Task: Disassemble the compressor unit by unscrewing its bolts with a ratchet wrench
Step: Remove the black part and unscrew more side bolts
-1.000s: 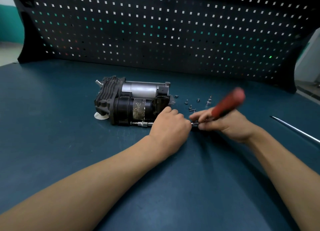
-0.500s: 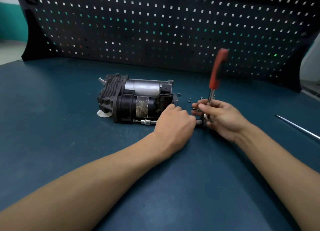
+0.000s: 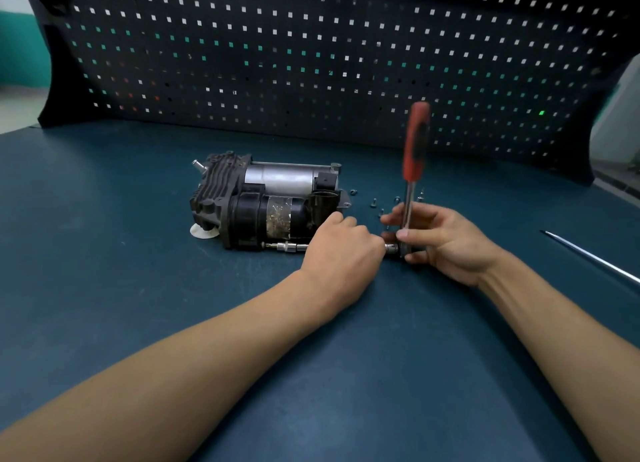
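My forearms reach in from the near edge of the worktop (image 3: 138,323). The left hand (image 3: 341,250) lies knuckles-up, curled over the extension bar (image 3: 289,247). Its fingertips are hidden, so the grip is my judgement, not something I see. Just right of it, the right hand (image 3: 446,240) wraps thumb and fingers round the shank of the ratchet wrench (image 3: 414,157), close to the head, with the red handle standing upright.

The bar runs left along the worktop into the low front of the compressor unit (image 3: 263,202), which sits near the middle of the worktop with a white disc (image 3: 202,232) under its left end. Loose bolts (image 3: 374,203) lie scattered behind the hands. A thin metal rod (image 3: 588,257) lies towards the right edge, and a pegboard (image 3: 311,63) closes the far edge.

The unit looks heavy and rigid, though its rounded body could rock. I would steady it by the finned casting. The long bar could slip off the bolt, so it needs support.
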Available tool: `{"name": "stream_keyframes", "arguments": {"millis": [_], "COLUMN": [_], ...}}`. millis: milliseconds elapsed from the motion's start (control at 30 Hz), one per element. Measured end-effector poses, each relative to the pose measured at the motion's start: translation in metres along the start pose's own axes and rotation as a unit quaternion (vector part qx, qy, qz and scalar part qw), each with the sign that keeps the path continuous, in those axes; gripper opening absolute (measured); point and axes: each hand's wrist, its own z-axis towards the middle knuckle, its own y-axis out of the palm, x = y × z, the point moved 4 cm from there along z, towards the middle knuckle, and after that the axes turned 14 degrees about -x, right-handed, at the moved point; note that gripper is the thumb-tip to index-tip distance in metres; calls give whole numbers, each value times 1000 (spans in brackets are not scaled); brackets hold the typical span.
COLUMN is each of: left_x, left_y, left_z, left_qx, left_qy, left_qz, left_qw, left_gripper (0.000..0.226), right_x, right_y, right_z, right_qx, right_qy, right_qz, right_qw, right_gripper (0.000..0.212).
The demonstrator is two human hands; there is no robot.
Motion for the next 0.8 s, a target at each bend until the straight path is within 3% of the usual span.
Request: {"name": "stream_keyframes", "arguments": {"millis": [167, 367, 467, 600, 800], "left_x": [-1, -1, -1, 0, 1], "left_y": [2, 0, -1, -2, -3], "left_z": [0, 1, 2, 1, -1], "left_qx": [-11, -10, -11, -14, -10], "left_qy": [-10, -7, -15, -23, -17], "left_qz": [9, -5, -4, -8, -15], "left_qw": [1000, 1000, 1000, 1000, 1000], "left_gripper": [20, 19, 21, 23, 20], "right_x": [3, 4, 5, 7, 5], "right_y": [2, 0, -3, -4, -3], "right_z": [-8, -7, -2, 7, 4], "right_qx": [-88, -55, -2, 78, 60], "right_qy": [-2, 12, 39, 58, 65], "right_qz": [-136, -79, -63, -11, 1], "right_qw": [987, 995, 997, 995, 996], "right_gripper": [59, 32, 35, 16, 32]}}
